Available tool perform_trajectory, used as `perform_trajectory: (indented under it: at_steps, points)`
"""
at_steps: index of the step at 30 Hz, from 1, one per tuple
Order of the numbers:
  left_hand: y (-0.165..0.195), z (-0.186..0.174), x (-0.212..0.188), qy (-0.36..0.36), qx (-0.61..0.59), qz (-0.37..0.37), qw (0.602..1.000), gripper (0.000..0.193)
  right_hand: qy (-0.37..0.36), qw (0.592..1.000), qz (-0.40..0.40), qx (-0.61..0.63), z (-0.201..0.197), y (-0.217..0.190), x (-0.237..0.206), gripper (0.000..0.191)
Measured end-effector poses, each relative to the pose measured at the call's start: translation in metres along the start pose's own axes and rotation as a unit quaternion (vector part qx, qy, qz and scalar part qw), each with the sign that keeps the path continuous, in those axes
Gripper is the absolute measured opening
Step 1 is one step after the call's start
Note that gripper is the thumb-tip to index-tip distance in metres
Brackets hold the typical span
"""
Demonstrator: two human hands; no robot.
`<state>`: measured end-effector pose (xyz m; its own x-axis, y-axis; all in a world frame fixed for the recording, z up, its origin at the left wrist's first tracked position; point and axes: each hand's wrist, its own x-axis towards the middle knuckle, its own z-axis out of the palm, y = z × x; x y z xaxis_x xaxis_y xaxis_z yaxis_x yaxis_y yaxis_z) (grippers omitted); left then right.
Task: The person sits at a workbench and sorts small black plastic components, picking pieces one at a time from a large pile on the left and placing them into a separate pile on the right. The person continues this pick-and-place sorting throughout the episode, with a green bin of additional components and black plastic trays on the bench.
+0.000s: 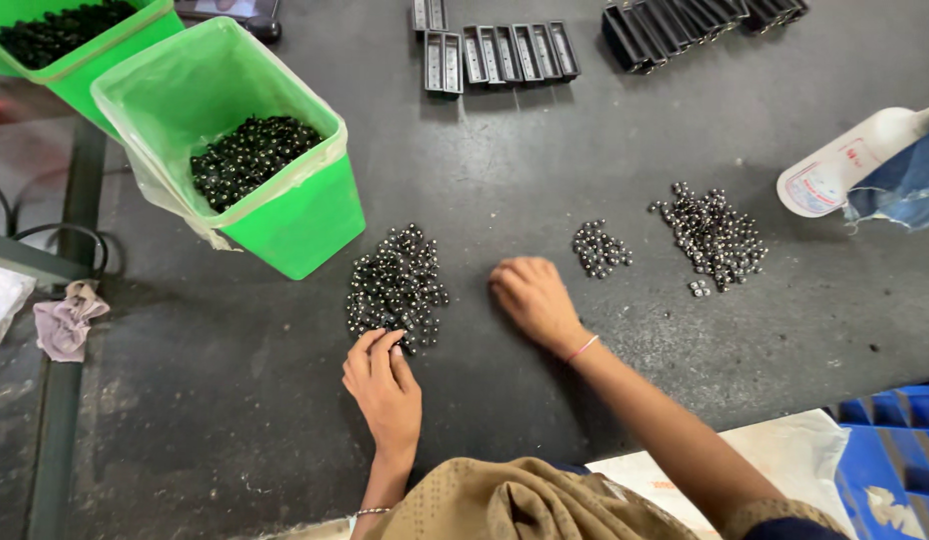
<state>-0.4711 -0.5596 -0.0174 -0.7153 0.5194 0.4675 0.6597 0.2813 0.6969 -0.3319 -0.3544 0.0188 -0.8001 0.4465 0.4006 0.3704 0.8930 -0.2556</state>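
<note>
Left hand lies palm down on the dark table, fingers close together, fingertips touching the near edge of the left pile of small dark metal balls; whether it pinches any ball cannot be told. Right hand rests knuckles up, fingers curled under into a loose fist; contents, if any, hidden. It sits between the left pile and a small middle pile of balls. A third, larger pile lies further right. 2 green bins: the nearer green bin with clear liner stands just beside the left pile and holds more balls. Black trays line the far edge.
</note>
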Motion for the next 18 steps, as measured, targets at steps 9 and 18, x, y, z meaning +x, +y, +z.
perform_trajectory:
  at_steps: [9, 18]
  points:
    - [0.003, 0.001, -0.003, -0.005, -0.011, -0.024, 1.0, 0.025, 0.106, 0.975, 0.045, -0.19, -0.04, 0.061, 0.007, 0.02]
    - [0.001, 0.007, -0.002, -0.003, -0.014, -0.031, 0.999, 0.025, 0.095, 0.976, 0.154, -0.119, -0.04, 0.075, -0.006, 0.019]
